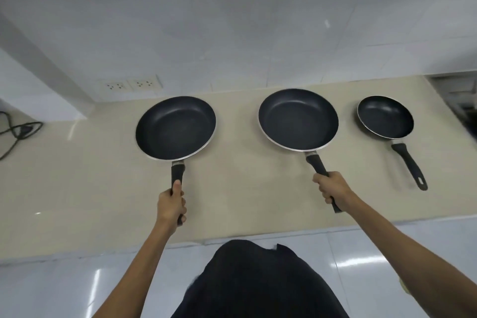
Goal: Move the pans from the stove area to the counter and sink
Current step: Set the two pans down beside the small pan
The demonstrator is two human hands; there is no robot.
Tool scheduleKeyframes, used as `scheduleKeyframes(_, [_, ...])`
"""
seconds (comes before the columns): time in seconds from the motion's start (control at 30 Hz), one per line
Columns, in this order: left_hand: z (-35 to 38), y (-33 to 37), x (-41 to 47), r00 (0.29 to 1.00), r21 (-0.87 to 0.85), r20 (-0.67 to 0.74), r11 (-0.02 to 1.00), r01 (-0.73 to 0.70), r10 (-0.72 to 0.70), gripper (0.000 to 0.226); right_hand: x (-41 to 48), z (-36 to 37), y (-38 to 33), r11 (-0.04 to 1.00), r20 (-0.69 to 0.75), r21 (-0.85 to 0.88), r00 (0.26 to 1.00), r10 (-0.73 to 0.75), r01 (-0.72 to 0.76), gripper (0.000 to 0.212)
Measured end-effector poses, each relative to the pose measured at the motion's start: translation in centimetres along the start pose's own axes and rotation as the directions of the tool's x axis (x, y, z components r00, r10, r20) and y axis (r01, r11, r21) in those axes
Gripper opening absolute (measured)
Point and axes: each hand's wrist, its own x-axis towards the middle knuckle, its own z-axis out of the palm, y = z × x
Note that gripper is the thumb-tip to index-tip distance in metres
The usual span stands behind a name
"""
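Observation:
Three black non-stick pans are spread over a beige counter (pixel 77 188). My left hand (pixel 172 201) grips the black handle of the left pan (pixel 176 128). My right hand (pixel 331 187) grips the handle of the middle pan (pixel 298 119), which is about the same size. I cannot tell whether these two pans rest on the counter or hover just above it. A smaller pan (pixel 385 116) lies on the counter at the right, untouched, with its handle pointing toward me.
Two wall sockets (pixel 130 83) sit on the tiled wall behind the left pan. A black cable with a plug (pixel 20 131) lies at the counter's far left. A dark recess, maybe the stove or sink (pixel 462 100), shows at the right edge. The counter's front edge runs just below my hands.

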Motion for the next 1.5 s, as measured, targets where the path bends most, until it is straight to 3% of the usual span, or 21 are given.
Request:
scheduleKeyframes(0.47, [-4.1,0.1,3.5,0.997,0.113,0.072,0.992,-0.05,0.042,0.046,-0.4,5.3,-0.4,1.0,-0.006,-0.013,1.0,0.027,-0.027,0.01])
scheduleKeyframes(1.5, [-4.5,-1.3,4.8,0.995,0.123,0.105,0.992,-0.014,0.001,0.047,0.2,9.2,-2.2,0.995,0.08,-0.002,0.992,0.1,-0.1,0.015])
